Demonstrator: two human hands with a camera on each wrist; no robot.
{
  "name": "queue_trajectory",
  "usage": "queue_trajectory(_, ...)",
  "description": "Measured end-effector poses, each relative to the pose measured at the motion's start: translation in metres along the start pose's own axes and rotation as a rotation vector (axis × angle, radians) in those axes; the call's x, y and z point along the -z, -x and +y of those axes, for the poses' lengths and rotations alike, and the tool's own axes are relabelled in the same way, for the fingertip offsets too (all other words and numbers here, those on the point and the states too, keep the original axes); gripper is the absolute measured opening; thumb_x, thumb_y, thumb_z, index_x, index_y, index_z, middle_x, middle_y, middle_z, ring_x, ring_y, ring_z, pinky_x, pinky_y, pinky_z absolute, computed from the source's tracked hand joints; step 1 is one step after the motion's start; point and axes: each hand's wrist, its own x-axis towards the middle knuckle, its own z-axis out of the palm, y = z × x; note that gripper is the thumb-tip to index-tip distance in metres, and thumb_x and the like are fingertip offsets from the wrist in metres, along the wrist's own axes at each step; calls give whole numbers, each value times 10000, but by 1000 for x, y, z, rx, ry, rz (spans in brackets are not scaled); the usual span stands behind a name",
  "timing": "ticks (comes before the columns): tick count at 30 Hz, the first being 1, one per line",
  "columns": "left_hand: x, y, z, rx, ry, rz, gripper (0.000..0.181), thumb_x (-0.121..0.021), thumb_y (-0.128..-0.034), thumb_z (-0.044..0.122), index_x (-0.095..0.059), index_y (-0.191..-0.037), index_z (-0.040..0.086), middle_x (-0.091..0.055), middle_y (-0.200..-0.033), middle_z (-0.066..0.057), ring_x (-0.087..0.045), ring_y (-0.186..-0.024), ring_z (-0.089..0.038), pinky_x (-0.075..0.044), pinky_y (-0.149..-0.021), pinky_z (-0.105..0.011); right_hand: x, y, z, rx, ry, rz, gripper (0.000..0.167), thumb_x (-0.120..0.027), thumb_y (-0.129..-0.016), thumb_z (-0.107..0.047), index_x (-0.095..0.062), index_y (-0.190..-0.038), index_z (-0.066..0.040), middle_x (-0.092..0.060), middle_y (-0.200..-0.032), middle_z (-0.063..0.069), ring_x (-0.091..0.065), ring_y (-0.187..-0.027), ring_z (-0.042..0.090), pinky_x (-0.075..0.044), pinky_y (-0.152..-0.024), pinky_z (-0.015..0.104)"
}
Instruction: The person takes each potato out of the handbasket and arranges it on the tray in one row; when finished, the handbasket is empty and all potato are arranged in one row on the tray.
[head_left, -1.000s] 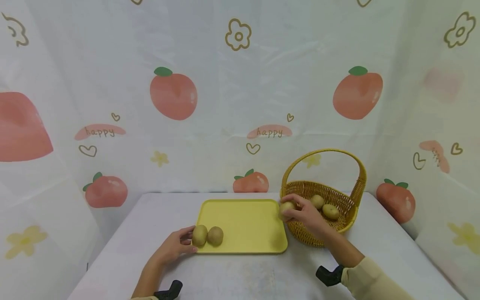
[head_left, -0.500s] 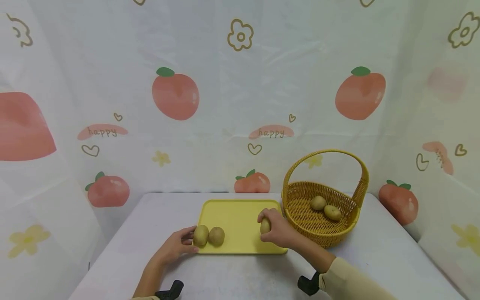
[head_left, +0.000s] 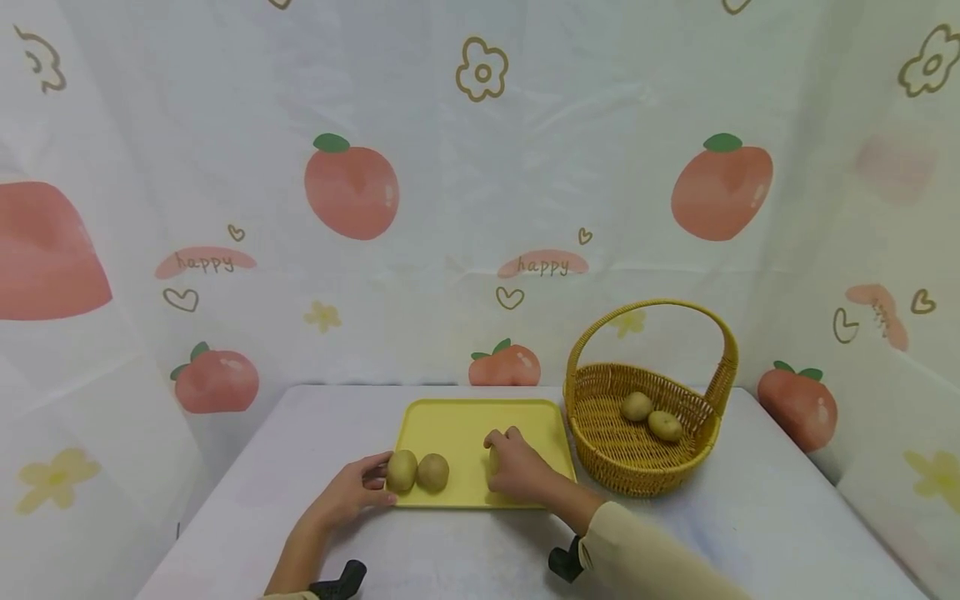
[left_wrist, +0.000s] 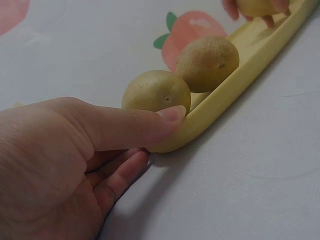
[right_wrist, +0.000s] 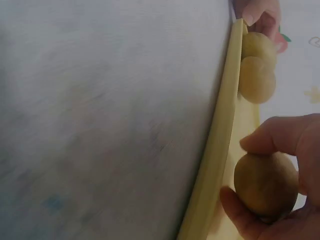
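The yellow tray [head_left: 472, 417] lies on the table, two potatoes side by side in its near left corner: the outer one [head_left: 402, 472] and the inner one [head_left: 432, 473]. At that corner my left hand [head_left: 347, 495] grips the tray, thumb on the rim beside the outer potato in the left wrist view and fingers outside the edge. My right hand [head_left: 521, 471] is over the tray's right half, holding a third potato [right_wrist: 265, 185] between thumb and fingers, close above the tray floor. A gap separates it from the other two.
A wicker basket [head_left: 600, 461] with a tall arched handle [head_left: 652, 302] stands right of the tray, two potatoes [head_left: 637, 406] inside it. Behind the white table [head_left: 322, 417] hangs a patterned cloth [head_left: 420, 317].
My right hand has carried its potato from the basket's left rim leftward over the tray, and lower. The left hand and the two potatoes beside it keep their place.
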Motion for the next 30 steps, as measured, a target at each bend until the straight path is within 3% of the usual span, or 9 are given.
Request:
queue_trajectory(6,0,0,-1,4,4,3,797,-832,-724,61,-424,-1381,-131,-591,-1226,-252,-607,-1083,-366,-506,-937,-451,-8,-9,-6,-43,68,-4,511,-711,-699,-12,-571,-1190,-38,-460,-970,83,-448,-785,215,-411,-619,296)
queue_trajectory(12,-1,0,0,32,5,6,803,-839,-720,70,-431,-1387,-112,-594,-1229,-239,-609,-1087,-356,-509,-936,-441,-2,-8,-3,-40,144,-74,586,-749,-694,-73,-589,-1257,-80,-521,-1115,105,-464,-983,285,-460,-755,386)
queue_trajectory(16,-1,-1,1,36,-1,3,807,-837,-725,80,-425,-1392,-112,-577,-1251,-254,-605,-1097,-363,-515,-931,-431,7,-7,4,12,116,-105,661,-787,-647,-66,-589,-1278,-71,-538,-1170,117,-480,-1034,308,-479,-788,372)
queue_trajectory(20,-1,-2,1,27,6,-8,809,-834,-732,77,-415,-1396,-117,-551,-1285,-273,-595,-1117,-378,-517,-930,-419,8,-7,12,71,110,-87,646,-810,-647,-81,-603,-1257,-38,-585,-1146,121,-519,-1036,309,-482,-828,370)
queue_trajectory(25,-1,-1,2,42,2,4,802,-837,-726,72,-429,-1393,-106,-557,-1283,-264,-595,-1118,-378,-513,-936,-425,-1,-12,15,129,65,-61,645,-832,-643,-121,-618,-1245,-29,-630,-1156,87,-544,-1047,271,-477,-883,358)
queue_trajectory(30,-1,0,4,37,7,3,791,-830,-727,50,-427,-1386,-119,-560,-1270,-273,-597,-1108,-384,-509,-939,-442,-13,-17,13,133,-6,-68,667,-859,-665,-195,-619,-1274,-64,-631,-1206,14,-536,-1073,213,-465,-910,324)
